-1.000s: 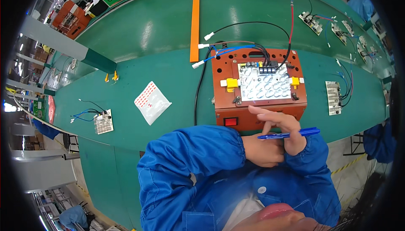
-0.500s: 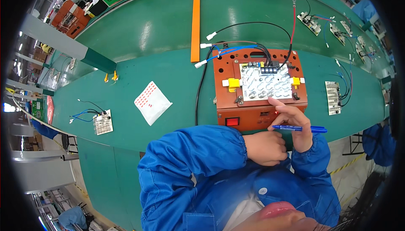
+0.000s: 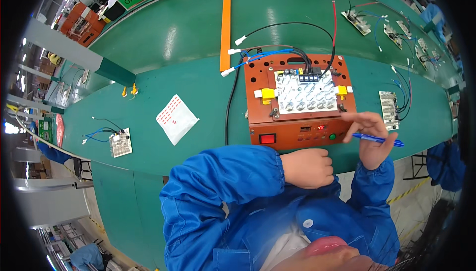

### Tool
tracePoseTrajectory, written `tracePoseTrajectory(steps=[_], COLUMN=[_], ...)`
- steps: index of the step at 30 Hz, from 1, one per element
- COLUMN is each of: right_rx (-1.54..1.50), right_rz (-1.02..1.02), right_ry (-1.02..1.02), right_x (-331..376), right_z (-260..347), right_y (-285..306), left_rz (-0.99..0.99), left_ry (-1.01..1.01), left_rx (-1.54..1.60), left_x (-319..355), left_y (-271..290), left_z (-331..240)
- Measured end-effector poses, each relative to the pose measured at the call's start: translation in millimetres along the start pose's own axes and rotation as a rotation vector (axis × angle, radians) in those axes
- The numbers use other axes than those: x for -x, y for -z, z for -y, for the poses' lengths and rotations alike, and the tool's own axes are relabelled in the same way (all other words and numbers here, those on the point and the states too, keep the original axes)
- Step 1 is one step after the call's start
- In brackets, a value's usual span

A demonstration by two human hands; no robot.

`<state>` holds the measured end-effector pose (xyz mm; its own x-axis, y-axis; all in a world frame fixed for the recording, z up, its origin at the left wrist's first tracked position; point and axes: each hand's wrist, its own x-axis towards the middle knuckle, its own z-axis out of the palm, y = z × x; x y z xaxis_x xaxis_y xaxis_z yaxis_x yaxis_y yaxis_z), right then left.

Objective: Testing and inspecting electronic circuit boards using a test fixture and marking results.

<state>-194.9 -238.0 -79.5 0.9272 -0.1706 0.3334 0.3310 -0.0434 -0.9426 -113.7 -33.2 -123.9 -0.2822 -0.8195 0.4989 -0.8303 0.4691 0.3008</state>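
An orange test box point(image 3: 297, 122) stands on the green bench in front of me, with a white circuit board point(image 3: 305, 91) clamped on its top and wires running from it. My right hand point(image 3: 369, 139) holds a blue pen point(image 3: 379, 140) and its fingers reach to the box's front right corner, near a green button point(image 3: 332, 136). My left hand point(image 3: 307, 168) is curled into a fist at the bench edge, just below the box's front panel with its red switch point(image 3: 267, 138). It holds nothing that I can see.
A white sheet with red stickers point(image 3: 177, 119) lies left of the box. A small board with blue wires point(image 3: 120, 142) sits further left, another board point(image 3: 388, 109) to the right. An orange strip point(image 3: 226, 21) runs across the bench. More boards lie at the far right.
My right hand with the pen has moved right, from over the box's front middle to its right corner. The left fist has stayed at the bench edge.
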Motion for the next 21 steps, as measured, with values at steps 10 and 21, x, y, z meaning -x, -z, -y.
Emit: tracePoseTrajectory(steps=[10,21], right_rx=[0.304,0.048], right_rz=[-0.17,-0.277], right_ry=[0.523,0.32], right_x=[-77,-68], right_z=[-24,-42], right_y=[-5,5], left_rz=[-0.561,-0.39], left_ry=[0.349,0.745], left_rx=[-0.359,-0.132], left_x=[67,118], left_y=[129,93], left_z=[14,14])
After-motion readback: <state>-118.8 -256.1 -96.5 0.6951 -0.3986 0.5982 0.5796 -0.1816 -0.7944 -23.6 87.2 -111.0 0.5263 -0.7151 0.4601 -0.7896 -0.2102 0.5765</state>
